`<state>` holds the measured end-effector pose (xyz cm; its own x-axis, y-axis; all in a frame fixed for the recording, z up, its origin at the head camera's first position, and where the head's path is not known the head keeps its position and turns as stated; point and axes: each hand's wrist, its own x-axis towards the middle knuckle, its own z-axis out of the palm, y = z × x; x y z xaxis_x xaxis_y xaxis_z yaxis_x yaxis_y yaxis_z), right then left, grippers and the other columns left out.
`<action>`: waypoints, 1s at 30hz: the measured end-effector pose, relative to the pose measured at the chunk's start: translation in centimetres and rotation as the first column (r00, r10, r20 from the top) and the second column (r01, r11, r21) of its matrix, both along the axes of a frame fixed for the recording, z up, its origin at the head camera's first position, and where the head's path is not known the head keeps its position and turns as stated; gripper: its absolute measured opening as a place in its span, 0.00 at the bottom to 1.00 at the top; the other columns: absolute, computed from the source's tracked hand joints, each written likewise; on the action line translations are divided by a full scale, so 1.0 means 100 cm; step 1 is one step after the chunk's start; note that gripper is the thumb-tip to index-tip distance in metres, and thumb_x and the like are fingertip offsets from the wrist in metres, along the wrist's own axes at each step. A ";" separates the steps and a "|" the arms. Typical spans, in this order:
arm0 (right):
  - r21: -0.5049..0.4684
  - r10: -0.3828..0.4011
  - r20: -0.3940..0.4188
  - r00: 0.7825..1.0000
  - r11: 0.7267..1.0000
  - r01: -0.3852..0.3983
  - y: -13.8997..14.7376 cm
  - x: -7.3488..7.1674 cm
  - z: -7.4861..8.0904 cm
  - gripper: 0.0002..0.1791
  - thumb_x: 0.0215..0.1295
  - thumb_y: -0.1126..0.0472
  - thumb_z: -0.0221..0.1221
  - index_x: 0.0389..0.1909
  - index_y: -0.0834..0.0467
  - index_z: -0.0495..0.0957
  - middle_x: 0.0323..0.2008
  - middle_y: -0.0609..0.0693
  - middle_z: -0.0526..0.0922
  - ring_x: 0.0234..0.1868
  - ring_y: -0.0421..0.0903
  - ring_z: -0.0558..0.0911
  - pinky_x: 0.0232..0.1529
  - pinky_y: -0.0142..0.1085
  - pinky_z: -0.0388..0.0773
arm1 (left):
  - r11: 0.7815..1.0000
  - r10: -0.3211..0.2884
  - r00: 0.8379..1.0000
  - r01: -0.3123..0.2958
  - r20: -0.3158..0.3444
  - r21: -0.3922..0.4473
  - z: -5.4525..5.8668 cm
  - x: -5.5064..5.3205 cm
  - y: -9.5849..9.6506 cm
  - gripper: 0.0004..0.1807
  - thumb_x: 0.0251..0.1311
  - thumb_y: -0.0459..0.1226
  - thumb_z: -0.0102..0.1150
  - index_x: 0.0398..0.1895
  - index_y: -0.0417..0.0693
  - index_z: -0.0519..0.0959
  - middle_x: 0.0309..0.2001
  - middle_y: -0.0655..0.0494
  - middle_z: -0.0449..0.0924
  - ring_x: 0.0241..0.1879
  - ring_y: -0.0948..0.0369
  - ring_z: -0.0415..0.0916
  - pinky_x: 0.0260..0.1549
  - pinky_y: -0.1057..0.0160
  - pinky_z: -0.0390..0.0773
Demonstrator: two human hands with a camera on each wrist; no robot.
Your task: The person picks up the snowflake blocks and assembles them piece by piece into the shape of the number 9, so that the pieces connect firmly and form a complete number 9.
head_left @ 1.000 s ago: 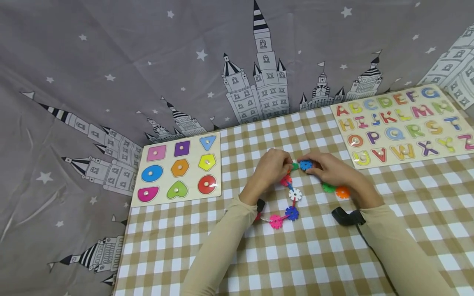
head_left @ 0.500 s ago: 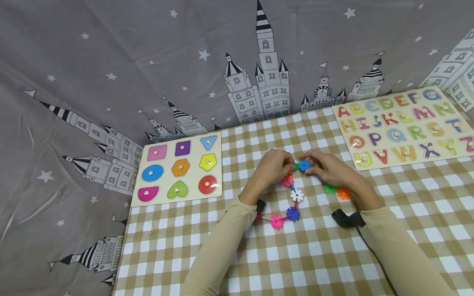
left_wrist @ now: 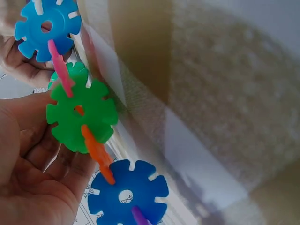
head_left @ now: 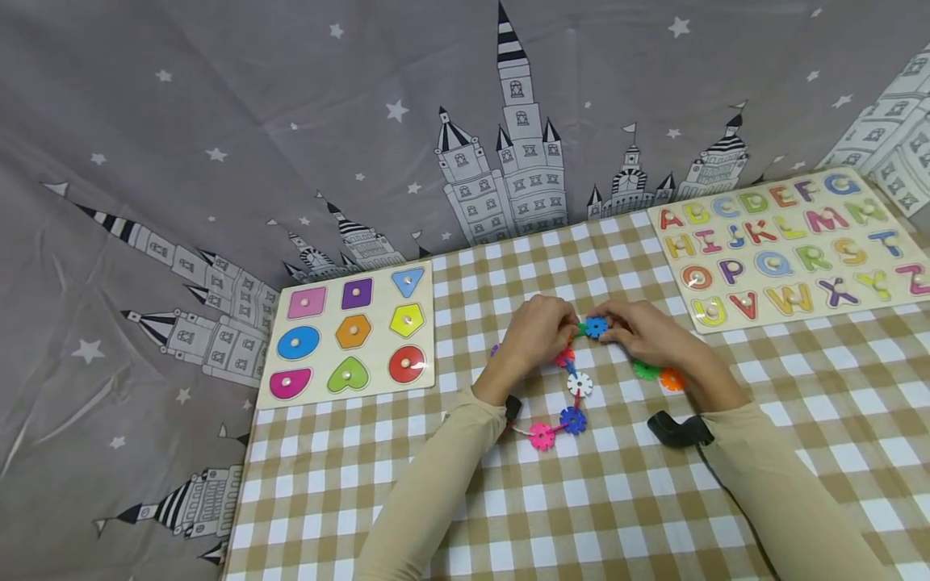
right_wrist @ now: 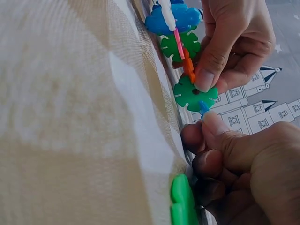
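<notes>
My left hand [head_left: 536, 329] pinches a green notched disc [right_wrist: 187, 97] at the end of a chain of colourful plastic snowflake discs. Between thumb and fingers, my right hand [head_left: 643, 329] grips a blue notched disc [head_left: 596, 327]. Its edge meets the green disc's rim in the right wrist view. From the left hand the chain runs down through a white disc [head_left: 580, 383], a dark blue disc [head_left: 572, 420] and a pink disc [head_left: 542, 436]. More linked pieces show in the left wrist view, including another green disc [left_wrist: 82, 115] and a blue disc [left_wrist: 127, 193]. The left forearm hides part of the chain.
Below the right hand lie a loose green disc [head_left: 645, 369] and an orange disc [head_left: 672, 379]. A shape puzzle board [head_left: 378, 379] lies at left, an alphabet puzzle board [head_left: 679, 278] at right. A castle-print curtain [head_left: 349, 97] stands behind the checked tablecloth [head_left: 617, 516].
The blue disc in the right hand has moved slightly left, closing the small gap to the green disc. Both hands otherwise stay nearly in place.
</notes>
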<state>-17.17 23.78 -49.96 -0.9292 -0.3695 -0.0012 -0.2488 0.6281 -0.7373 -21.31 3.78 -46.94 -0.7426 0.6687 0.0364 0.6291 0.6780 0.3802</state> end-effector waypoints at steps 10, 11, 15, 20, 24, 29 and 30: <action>-0.041 0.002 0.045 0.999 0.999 0.000 0.003 0.000 0.001 0.17 0.69 0.65 0.57 0.56 0.63 0.75 0.32 0.51 0.78 0.32 0.44 0.72 0.37 0.34 0.69 | 0.989 0.039 0.984 -0.063 0.171 0.137 -0.008 0.000 -0.004 0.05 0.61 0.37 0.65 0.36 0.46 0.87 0.35 0.57 0.86 0.32 0.65 0.76 0.35 0.70 0.74; -0.044 0.003 0.055 0.998 0.999 0.000 0.003 0.001 0.002 0.17 0.69 0.65 0.57 0.57 0.63 0.75 0.31 0.51 0.77 0.32 0.44 0.71 0.37 0.34 0.69 | 0.984 0.039 0.975 -0.075 0.218 0.162 -0.009 -0.001 -0.004 0.05 0.61 0.37 0.65 0.36 0.46 0.86 0.35 0.57 0.86 0.33 0.66 0.75 0.35 0.72 0.73; -0.049 0.021 0.061 0.998 0.999 -0.018 0.004 0.001 0.003 0.17 0.68 0.64 0.59 0.56 0.62 0.74 0.30 0.50 0.76 0.31 0.43 0.71 0.35 0.33 0.69 | 0.961 0.017 0.923 -0.122 0.385 0.248 -0.012 -0.004 -0.008 0.04 0.59 0.36 0.67 0.35 0.45 0.86 0.33 0.56 0.85 0.30 0.68 0.73 0.33 0.74 0.71; -0.040 0.028 0.056 0.998 0.999 -0.026 0.004 0.000 0.002 0.17 0.67 0.63 0.61 0.55 0.61 0.76 0.29 0.49 0.76 0.31 0.44 0.71 0.35 0.33 0.68 | 0.947 -0.004 0.861 -0.160 0.508 0.279 -0.012 -0.008 -0.011 0.06 0.54 0.35 0.71 0.36 0.46 0.87 0.32 0.56 0.85 0.27 0.68 0.74 0.31 0.73 0.73; -0.033 0.027 0.052 0.998 0.999 -0.025 0.004 0.000 0.000 0.17 0.66 0.63 0.61 0.55 0.61 0.76 0.31 0.49 0.77 0.31 0.44 0.71 0.36 0.34 0.68 | 0.950 -0.014 0.839 -0.159 0.545 0.270 -0.012 -0.010 -0.011 0.07 0.53 0.35 0.72 0.36 0.45 0.87 0.32 0.55 0.86 0.27 0.69 0.74 0.30 0.73 0.73; -0.033 0.026 0.036 0.999 0.999 -0.025 0.003 -0.001 -0.002 0.17 0.66 0.63 0.61 0.54 0.61 0.77 0.32 0.49 0.78 0.31 0.44 0.71 0.35 0.34 0.69 | 0.951 -0.025 0.840 -0.147 0.541 0.273 -0.012 -0.012 -0.011 0.06 0.53 0.36 0.72 0.34 0.45 0.87 0.30 0.54 0.86 0.25 0.71 0.75 0.28 0.73 0.73; -0.034 0.028 0.033 0.999 0.999 -0.027 0.002 -0.001 -0.002 0.16 0.66 0.63 0.61 0.54 0.61 0.77 0.33 0.49 0.78 0.32 0.44 0.71 0.36 0.33 0.69 | 0.949 -0.027 0.842 -0.147 0.538 0.278 -0.012 -0.012 -0.011 0.06 0.53 0.35 0.72 0.33 0.44 0.87 0.29 0.54 0.86 0.24 0.71 0.74 0.27 0.73 0.73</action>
<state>-17.29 24.02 -50.16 -0.9183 -0.3954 -0.0191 -0.2408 0.5963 -0.7658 -22.56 2.68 -48.15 -0.7427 0.6436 -0.1850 0.2334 0.5077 0.8293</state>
